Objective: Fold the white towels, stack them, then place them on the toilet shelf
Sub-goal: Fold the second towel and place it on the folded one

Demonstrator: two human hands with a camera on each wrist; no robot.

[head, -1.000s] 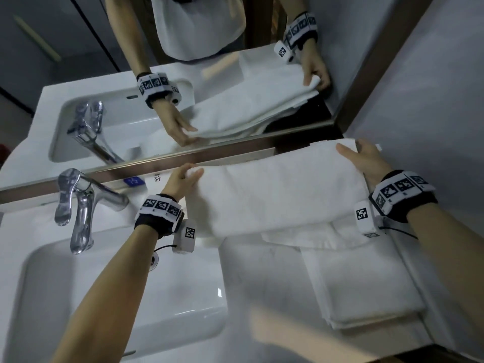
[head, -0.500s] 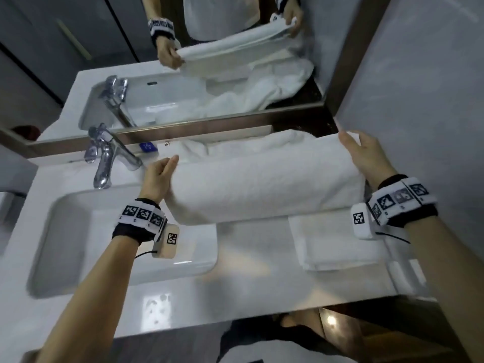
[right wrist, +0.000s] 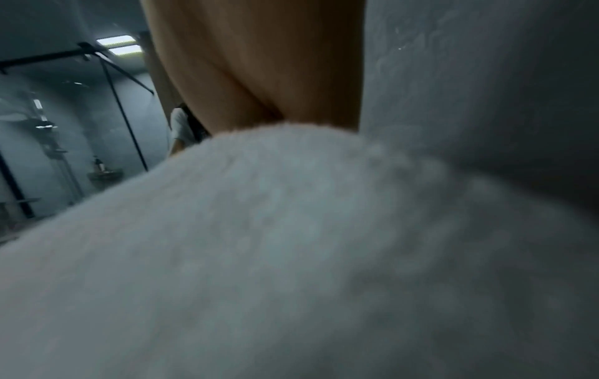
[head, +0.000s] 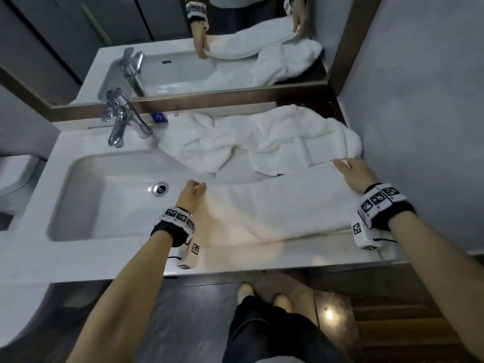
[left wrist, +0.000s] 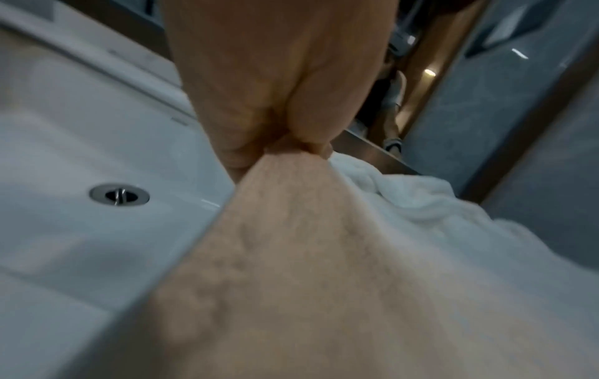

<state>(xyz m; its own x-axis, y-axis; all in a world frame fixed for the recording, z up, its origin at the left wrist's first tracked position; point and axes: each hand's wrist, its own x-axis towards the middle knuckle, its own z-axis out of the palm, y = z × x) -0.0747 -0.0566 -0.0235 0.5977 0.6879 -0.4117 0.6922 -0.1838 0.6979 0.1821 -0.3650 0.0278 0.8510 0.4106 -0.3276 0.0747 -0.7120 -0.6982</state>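
Note:
A folded white towel (head: 277,205) stretches across the counter's near right part, its left end over the basin rim. My left hand (head: 192,191) pinches its left end, and the left wrist view shows the pinched towel (left wrist: 291,256) bunched in the left hand (left wrist: 291,143). My right hand (head: 349,170) holds the right end near the wall; in the right wrist view the towel (right wrist: 291,243) hides the fingers. A crumpled white towel (head: 262,137) lies behind, against the mirror ledge.
The white basin (head: 110,195) with its drain (head: 160,189) is at left and a chrome faucet (head: 123,119) stands behind it. A mirror (head: 183,48) runs along the back. A grey wall (head: 419,127) closes the right side. My feet (head: 262,297) show below the counter edge.
Both hands brought the folded towel toward me and down onto the near counter, where it covers the earlier folded towel. The crumpled towel behind is uncovered.

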